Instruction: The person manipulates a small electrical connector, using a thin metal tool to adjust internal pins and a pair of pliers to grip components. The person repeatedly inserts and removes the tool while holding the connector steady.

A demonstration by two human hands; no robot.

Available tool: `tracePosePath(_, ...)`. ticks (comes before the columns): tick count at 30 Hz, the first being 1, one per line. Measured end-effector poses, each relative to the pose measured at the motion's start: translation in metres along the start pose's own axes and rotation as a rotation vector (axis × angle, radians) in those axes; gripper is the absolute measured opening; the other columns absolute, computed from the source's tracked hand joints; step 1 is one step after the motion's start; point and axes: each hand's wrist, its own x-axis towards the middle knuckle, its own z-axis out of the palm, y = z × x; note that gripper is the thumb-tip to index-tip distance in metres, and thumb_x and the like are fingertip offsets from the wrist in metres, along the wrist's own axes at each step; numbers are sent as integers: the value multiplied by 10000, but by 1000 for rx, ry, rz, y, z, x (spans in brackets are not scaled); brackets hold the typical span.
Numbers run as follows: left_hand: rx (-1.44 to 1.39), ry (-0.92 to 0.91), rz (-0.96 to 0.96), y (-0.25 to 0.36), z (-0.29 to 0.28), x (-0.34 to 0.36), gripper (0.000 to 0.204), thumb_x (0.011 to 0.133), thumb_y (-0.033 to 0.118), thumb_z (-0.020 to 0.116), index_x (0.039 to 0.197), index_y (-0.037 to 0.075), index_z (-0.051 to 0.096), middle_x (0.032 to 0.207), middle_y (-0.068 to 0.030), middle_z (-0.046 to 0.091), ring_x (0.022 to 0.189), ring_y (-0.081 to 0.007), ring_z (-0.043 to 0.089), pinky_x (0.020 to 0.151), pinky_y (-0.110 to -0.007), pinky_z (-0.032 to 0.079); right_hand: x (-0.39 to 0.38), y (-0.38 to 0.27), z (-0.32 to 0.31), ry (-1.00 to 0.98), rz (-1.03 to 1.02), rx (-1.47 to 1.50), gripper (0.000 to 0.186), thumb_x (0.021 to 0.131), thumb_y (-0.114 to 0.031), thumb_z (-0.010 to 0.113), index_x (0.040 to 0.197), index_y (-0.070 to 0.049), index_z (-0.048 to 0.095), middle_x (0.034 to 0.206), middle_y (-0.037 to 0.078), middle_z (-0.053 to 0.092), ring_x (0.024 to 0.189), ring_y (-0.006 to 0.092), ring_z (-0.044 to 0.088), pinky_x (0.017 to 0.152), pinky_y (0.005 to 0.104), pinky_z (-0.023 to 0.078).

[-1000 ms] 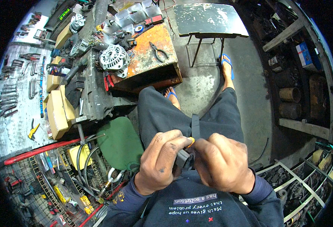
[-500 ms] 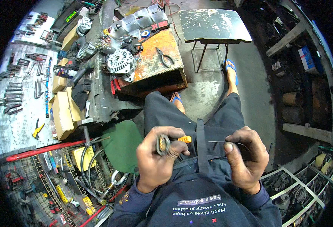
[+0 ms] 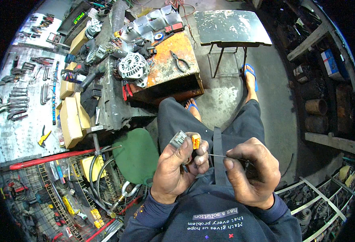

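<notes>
Head view: left hand [image 3: 176, 169] grips grey connector [image 3: 180, 138] with orange insert [image 3: 196, 142]; right hand [image 3: 250, 173], now drawn apart, pinches thin pin [image 3: 221, 155] aimed beside grip.

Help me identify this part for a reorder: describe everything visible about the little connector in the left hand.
The connector is a small plug with a grey, plastic-looking ribbed body and a bright orange insert at one end. It sits tilted over the person's lap, pinched between the thumb and fingers of the left hand, orange end toward the right hand. That hand holds a thin metal pin aimed at it; whether the tip touches is unclear.
</notes>
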Motion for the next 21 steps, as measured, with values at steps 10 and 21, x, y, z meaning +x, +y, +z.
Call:
tracePosePath(10, 274, 156, 65, 3, 20, -2, 317, 1034, 267, 685, 1184, -2, 613, 931, -81, 627, 758, -137, 574, 647, -304, 475, 11, 11, 6, -117, -114, -91, 356, 706, 48, 803, 1028, 9, 656, 797, 112, 636, 623, 273, 632, 529, 375, 496)
tracePosePath(21, 451, 77, 74, 7, 13, 0, 348, 1009, 261, 723, 1160, -35, 617, 921, -74, 620, 709, -118, 537, 616, -273, 442, 22, 8, -1, -240, 3, -45, 180, 793, 66, 737, 948, 7, 666, 765, 133, 631, 620, 300, 610, 570, 378, 476)
